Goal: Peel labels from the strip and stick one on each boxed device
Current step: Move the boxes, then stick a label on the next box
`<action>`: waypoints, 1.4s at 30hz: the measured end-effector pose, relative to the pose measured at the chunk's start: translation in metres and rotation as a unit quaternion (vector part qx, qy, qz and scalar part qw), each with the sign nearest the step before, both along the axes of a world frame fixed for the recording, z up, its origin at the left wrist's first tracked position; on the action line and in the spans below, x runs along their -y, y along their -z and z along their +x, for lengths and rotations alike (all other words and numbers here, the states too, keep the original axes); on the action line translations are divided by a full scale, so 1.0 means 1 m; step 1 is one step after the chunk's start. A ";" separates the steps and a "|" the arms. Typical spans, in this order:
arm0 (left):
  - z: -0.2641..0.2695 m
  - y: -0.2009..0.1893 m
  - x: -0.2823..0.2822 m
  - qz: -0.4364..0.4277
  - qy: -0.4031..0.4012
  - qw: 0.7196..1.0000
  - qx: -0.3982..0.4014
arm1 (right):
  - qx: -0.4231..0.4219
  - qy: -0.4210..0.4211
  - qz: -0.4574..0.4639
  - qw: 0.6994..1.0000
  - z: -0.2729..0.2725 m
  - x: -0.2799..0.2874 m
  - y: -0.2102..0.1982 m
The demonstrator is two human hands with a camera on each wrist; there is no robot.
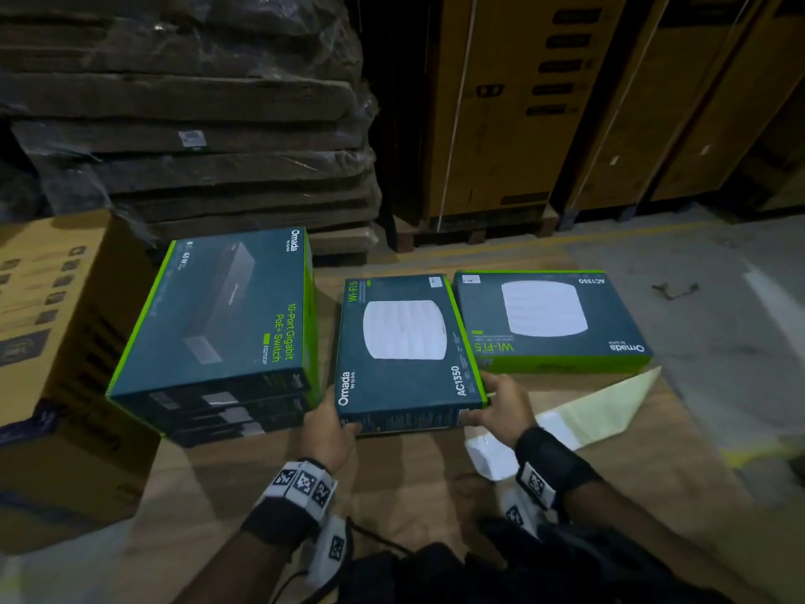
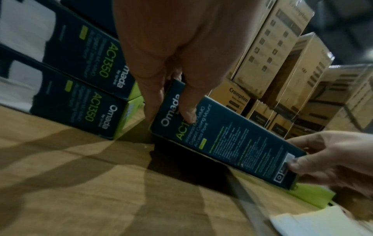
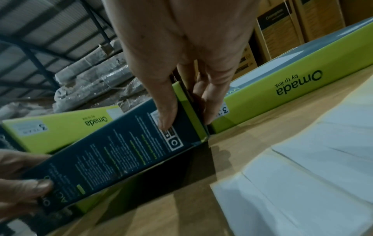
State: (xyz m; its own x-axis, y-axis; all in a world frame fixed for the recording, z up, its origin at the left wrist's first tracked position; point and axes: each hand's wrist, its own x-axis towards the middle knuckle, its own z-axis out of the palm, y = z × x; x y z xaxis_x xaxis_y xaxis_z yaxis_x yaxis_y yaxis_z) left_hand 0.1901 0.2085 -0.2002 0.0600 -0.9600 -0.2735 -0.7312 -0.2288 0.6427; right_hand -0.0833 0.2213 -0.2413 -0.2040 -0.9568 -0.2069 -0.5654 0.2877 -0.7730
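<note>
Left of the left grip (image 1: 329,429): stack of switch boxes (image 1: 226,316) on the bench (image 1: 209,481), tilted in the head view, parked aside, probably so the middle spot is free for labelling. Further left, brown carton (image 1: 52,324).

Left grip: curled round the near left corner of the AC1350 box (image 1: 407,350), thumb on the near side panel, fingers on the adjacent side by the switch stack. Left wrist view confirms thumb (image 2: 187,110) pressed on the "Omada" print, other fingers down the side. Pinching the box, not spread.

Between the grips: AC1350 box held at both near corners, near edge lifted off the bench with shadow beneath in both wrist views. Judged: being placed or squared beside its neighbour so the top face is reachable for a sticker. Small white label near the far right corner of the top face, so possibly already done; print unreadable.

Right grip (image 1: 505,405): clamps the near right corner, thumb (image 3: 167,115) on the side panel, fingers wrapped over the green edge. Closed on the box.

Beyond the right grip: second AC1350 box (image 1: 549,316) flat on the bench, just beside the held one, small white label at its far left corner.

Right of and under the right grip: label strip (image 1: 601,411) flat on the bench, untouched, white labels and pale backing showing. No peeled label in either grip.
</note>
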 end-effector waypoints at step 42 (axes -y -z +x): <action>-0.238 0.002 0.020 -0.004 0.337 0.941 -0.018 | -0.031 0.165 0.046 0.985 -0.166 -0.055 0.015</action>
